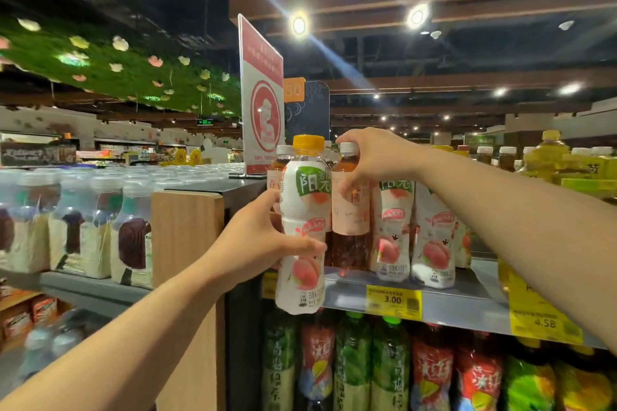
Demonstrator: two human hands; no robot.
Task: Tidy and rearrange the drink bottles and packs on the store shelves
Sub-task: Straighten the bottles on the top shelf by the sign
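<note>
My left hand (263, 237) grips a white peach-drink bottle (302, 280) with an orange cap, held upright just in front of the top shelf's left end. My right hand (370, 160) grips the neck of a brown tea bottle (350, 243) with a white cap and pink label, which stands on the grey shelf (444, 304). Two more white peach bottles (394, 243) stand to the right of it. Another tea bottle (278, 160) is partly hidden behind the held peach bottle.
A red-and-white sign stand (262, 103) rises on the wooden end panel (187, 243) at left. Yellow price tags (394, 302) hang on the shelf edge. Green and red bottles (390, 367) fill the shelf below. Pale bottles (100, 227) line the left shelves; yellow-green bottles (547, 157) stand at right.
</note>
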